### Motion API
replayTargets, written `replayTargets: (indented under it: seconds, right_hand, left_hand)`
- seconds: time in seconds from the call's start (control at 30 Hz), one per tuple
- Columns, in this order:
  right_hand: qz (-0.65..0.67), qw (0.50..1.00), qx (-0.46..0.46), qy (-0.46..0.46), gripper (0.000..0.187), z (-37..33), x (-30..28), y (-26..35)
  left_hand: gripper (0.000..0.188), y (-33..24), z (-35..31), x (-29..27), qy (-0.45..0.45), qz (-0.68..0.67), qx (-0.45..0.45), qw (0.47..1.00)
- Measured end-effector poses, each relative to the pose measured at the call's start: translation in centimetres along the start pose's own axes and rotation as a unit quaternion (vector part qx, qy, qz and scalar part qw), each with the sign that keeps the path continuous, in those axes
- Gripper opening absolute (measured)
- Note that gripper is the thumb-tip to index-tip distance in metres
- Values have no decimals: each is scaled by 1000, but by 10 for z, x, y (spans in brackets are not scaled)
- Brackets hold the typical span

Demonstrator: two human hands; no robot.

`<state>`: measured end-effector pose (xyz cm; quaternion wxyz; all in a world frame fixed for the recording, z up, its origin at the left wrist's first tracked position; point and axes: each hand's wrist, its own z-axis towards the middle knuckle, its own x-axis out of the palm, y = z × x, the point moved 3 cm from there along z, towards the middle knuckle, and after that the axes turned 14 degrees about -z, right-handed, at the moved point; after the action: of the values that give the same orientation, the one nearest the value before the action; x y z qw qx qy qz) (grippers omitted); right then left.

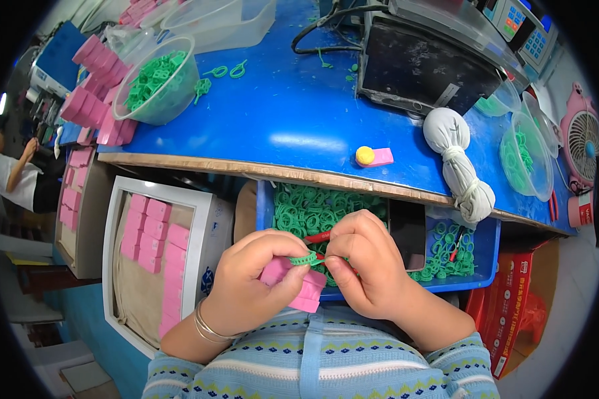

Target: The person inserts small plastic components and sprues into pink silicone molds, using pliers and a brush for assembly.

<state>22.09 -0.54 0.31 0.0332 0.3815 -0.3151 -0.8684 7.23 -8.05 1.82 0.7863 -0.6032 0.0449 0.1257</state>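
Note:
My left hand (266,269) is closed, pinching a small green plastic ring (303,260) between thumb and forefinger. Pink rectangular blocks (306,290) sit beneath that thumb, against the palm. From the other side, the thumb and forefinger of my right hand (369,266) close at the ring's thin end. A red handle (318,237) sticks out of the right hand toward the left; the tool's working end is hidden by the fingers. Both hands are over the near edge of a blue bin (373,287) full of loose green plastic rings (326,207).
A blue table (246,126) with a wooden edge spans ahead. On it are a tub (190,80) of green pieces, stacked pink blocks (90,103), a black machine (426,63) and a knotted cloth bundle (456,163). A white-rimmed box (120,246) of pink blocks stands left.

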Motion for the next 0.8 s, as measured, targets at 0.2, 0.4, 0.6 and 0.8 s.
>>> replayTargets:
  seconds: [0.2,0.4,0.6,0.8]
  right_hand:
    - [47,999,-6,-20,13,-3,-1,1]
    - [71,997,-6,-42,12,-5,-1,0]
    - [-21,999,4,-50,20,-8,-19,1]
    - [-334,895,117,-272,24,-14,-122,-20]
  left_hand:
    - [21,0,-1,0,-15,-87,-46,995]
    - [22,-4,2,2,-21,-83,19,996]
    - [23,-3,2,4,27,-78,-76,994]
    - [18,6,-2,3,-34,-150,-84,985]
